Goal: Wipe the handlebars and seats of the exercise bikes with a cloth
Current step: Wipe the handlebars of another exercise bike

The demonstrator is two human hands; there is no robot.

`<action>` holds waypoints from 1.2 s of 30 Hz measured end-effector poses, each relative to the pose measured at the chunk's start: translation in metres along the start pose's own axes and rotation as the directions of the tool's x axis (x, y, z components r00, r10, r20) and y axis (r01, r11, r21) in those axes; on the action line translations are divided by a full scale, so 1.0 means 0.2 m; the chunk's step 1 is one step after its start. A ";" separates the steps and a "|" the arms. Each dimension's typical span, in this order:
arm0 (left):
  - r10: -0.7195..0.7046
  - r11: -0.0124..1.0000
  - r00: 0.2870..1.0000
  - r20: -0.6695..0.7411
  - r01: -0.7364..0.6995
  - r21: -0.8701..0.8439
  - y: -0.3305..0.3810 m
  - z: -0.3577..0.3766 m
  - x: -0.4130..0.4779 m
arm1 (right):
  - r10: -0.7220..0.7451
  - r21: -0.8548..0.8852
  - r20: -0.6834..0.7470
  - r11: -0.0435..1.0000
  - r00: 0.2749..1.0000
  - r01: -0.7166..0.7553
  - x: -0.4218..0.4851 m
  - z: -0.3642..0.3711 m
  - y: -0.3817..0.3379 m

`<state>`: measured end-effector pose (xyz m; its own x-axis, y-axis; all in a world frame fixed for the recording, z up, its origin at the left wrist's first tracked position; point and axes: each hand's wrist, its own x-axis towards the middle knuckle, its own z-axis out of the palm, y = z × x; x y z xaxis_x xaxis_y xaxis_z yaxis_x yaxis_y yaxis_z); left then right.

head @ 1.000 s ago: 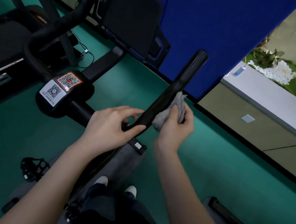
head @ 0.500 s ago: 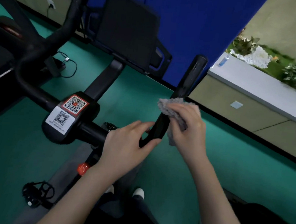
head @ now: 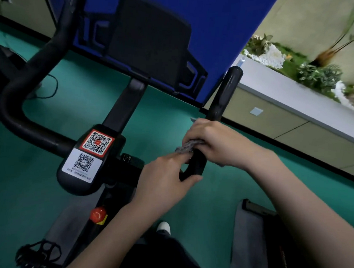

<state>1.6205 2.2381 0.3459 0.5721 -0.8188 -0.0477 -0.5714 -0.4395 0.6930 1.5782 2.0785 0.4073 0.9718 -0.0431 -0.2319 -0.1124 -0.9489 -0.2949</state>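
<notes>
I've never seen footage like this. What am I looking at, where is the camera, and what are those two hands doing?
There is no robot here. A person wears a wide-angle camera on the head, so you look down along their own arms. In front stands a black exercise bike with a curved black handlebar. The right hand wraps a grey cloth round the handlebar's right-side bar. The left hand grips the bend just below it, thumb underneath. On the bike's middle block sit a red QR sticker and a white QR sticker, with a round red knob lower on the frame. Underneath is a green floor.
</notes>
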 end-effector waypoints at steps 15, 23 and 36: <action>-0.015 0.999 1.000 0.018 0.016 -0.037 0.00 0.00 0.01 | 0.031 -0.234 -0.011 0.972 0.999 -0.032 0.09 -0.11 0.09; 0.023 0.986 0.999 0.045 -0.015 -0.165 0.06 0.00 0.12 | -0.063 -0.258 -0.537 0.962 0.842 -0.093 0.02 -0.08 0.16; -0.008 0.960 1.000 -0.021 0.002 -0.279 0.11 0.08 0.24 | -0.046 -0.093 -0.837 0.994 0.546 -0.058 0.02 0.11 0.37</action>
<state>1.6263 2.1831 0.3473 0.5885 -0.8076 -0.0381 -0.3833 -0.3202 0.8663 1.5685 2.0153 0.3635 0.7092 -0.2412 0.6625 -0.1487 -0.9697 -0.1938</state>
